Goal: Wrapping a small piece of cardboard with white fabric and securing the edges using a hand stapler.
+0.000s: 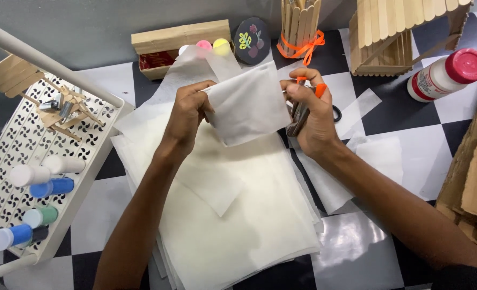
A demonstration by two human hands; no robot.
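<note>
1. My left hand [187, 115] pinches the left edge of a small translucent white paper sheet [249, 104], held up between both hands.
2. My right hand [311, 110] is closed around orange-handled metal scissors [301, 110], blades pointing down, touching the sheet's right edge.
3. The sheet hangs above a stack of white tracing paper [233, 225] on the checkered table [356, 258].

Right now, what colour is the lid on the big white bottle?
Pinkish red: the lid tops the white bottle, seen in the head view.
</note>
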